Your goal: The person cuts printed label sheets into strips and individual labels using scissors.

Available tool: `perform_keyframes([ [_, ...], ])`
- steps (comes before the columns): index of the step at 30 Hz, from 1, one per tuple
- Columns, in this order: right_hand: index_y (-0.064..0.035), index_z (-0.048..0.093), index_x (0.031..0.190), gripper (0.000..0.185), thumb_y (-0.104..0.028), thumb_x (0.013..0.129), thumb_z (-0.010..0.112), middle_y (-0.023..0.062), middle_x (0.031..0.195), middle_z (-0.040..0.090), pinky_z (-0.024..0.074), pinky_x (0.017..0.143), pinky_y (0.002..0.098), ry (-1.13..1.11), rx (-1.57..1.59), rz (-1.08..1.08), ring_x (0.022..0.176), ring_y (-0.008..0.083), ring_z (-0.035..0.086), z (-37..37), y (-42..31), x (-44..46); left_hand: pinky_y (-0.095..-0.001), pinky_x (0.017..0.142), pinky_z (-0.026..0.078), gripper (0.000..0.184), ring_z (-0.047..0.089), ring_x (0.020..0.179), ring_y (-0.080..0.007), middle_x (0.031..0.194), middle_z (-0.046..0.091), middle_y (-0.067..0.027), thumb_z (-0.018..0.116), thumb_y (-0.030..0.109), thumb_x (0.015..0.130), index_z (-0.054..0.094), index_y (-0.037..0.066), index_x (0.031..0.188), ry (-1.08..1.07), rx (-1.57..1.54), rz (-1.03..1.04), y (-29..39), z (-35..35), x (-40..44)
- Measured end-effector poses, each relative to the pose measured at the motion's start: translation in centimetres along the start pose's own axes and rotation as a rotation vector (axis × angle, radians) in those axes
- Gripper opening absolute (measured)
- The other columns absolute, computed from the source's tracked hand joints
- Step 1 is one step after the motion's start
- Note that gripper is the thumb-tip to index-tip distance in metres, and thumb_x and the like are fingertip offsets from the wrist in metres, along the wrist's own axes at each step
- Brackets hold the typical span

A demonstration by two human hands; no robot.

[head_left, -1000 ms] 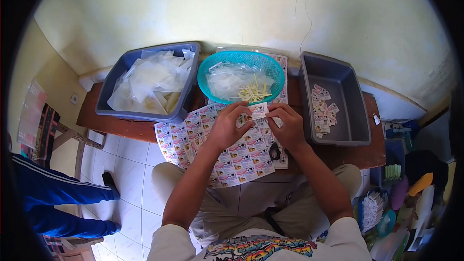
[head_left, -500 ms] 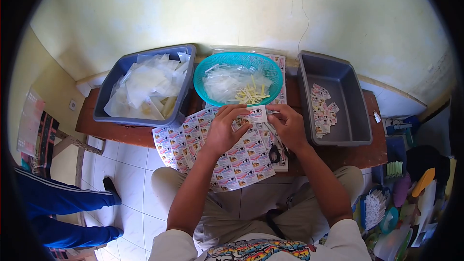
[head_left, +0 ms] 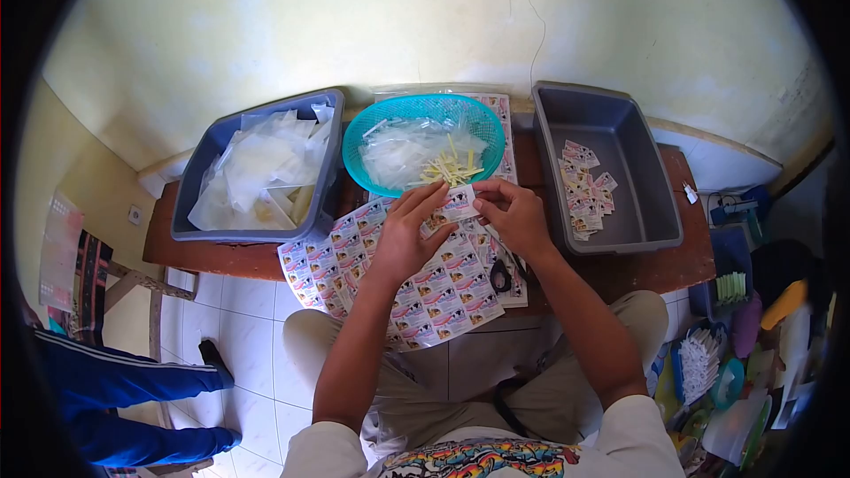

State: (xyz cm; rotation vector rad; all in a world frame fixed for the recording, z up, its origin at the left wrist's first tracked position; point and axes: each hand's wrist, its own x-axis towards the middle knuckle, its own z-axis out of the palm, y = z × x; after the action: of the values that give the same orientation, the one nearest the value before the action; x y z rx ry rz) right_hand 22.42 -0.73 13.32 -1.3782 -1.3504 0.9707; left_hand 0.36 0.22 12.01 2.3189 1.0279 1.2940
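Observation:
A small printed label piece (head_left: 457, 202) is held up between both hands, in front of the teal basket (head_left: 352, 137). My left hand (head_left: 409, 228) grips its left side between thumb and fingers. My right hand (head_left: 513, 217) pinches its right edge. Below them lie printed label sheets (head_left: 434, 301), with black-handled scissors (head_left: 501, 276) at their right side. The basket holds clear plastic pieces (head_left: 416, 146) and a pile of pale yellow strips (head_left: 452, 166).
A grey bin (head_left: 332, 159) with translucent plastic bags stands at left. Another grey bin (head_left: 660, 204) at right holds cut labels (head_left: 584, 195). Another person's legs in blue trousers (head_left: 133, 381) show at far left. Crowded containers and a bundle of white sticks (head_left: 699, 363) are at lower right.
The view has shifted slightly, so the bins and basket appear further left. Both hands still hold the label piece, and my right hand's fingers have closed further over its right edge.

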Motion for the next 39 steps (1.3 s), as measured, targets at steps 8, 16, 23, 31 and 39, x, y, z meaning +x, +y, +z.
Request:
perform_keyframes([
  [8, 0.0001, 0.076, 0.124, 0.028, -0.006, 0.097, 0.077, 0.0098, 0.1, 0.081, 0.0642, 0.073, 0.0271, -0.045, 0.016, 0.007, 0.086, 0.0125, 0.078, -1.4, 0.7, -0.1, -0.0455, 0.109, 0.054, 0.056, 0.069, 0.124, -0.0345, 0.136, 0.073, -0.0144, 0.09, 0.007, 0.081, 0.073, 0.007, 0.134, -0.054, -0.063, -0.02, -0.3, 1.1, -0.2],
  [16, 0.0003, 0.075, 0.125, 0.034, -0.007, 0.093, 0.078, 0.014, 0.099, 0.082, 0.0645, 0.077, 0.0331, 0.026, -0.251, -0.135, 0.085, 0.0198, 0.081, -2.2, 0.1, -1.9, -0.0607, 0.124, 0.035, 0.051, 0.068, 0.13, -0.0284, 0.138, 0.073, -0.0088, 0.089, 0.014, 0.084, 0.073, 0.012, 0.132, -0.06, 0.082, -0.036, -0.4, 1.6, -0.3],
  [23, 0.001, 0.076, 0.123, 0.033, -0.006, 0.091, 0.078, 0.0181, 0.1, 0.08, 0.0642, 0.078, 0.0348, -0.029, -0.35, -0.083, 0.087, 0.0236, 0.081, -2.7, 1.2, -4.3, -0.0563, 0.12, 0.042, 0.05, 0.069, 0.128, -0.0299, 0.137, 0.073, -0.0109, 0.089, 0.014, 0.084, 0.073, 0.009, 0.132, -0.103, 0.132, -0.041, -0.2, 1.5, -1.8],
  [31, -0.0029, 0.075, 0.127, 0.041, -0.015, 0.089, 0.08, 0.0222, 0.117, 0.073, 0.06, 0.095, 0.0482, -0.115, -0.745, -0.16, 0.106, 0.0389, 0.074, -3.7, 3.5, -7.1, -0.0451, 0.106, 0.057, 0.051, 0.07, 0.124, -0.0364, 0.136, 0.073, -0.0161, 0.087, 0.013, 0.085, 0.072, 0.006, 0.133, -0.17, 0.011, -0.098, 0.0, 1.4, -3.3],
  [39, -0.005, 0.058, 0.149, 0.066, -0.021, 0.089, 0.079, 0.0223, 0.138, 0.063, 0.0583, 0.1, 0.0509, -0.204, -0.974, -0.041, 0.121, 0.042, 0.068, -2.6, 4.8, -8.7, -0.0464, 0.105, 0.056, 0.049, 0.069, 0.124, -0.0374, 0.135, 0.073, -0.0165, 0.087, 0.016, 0.086, 0.072, 0.006, 0.131, -0.181, 0.025, -0.097, 0.6, 1.1, -3.5],
])
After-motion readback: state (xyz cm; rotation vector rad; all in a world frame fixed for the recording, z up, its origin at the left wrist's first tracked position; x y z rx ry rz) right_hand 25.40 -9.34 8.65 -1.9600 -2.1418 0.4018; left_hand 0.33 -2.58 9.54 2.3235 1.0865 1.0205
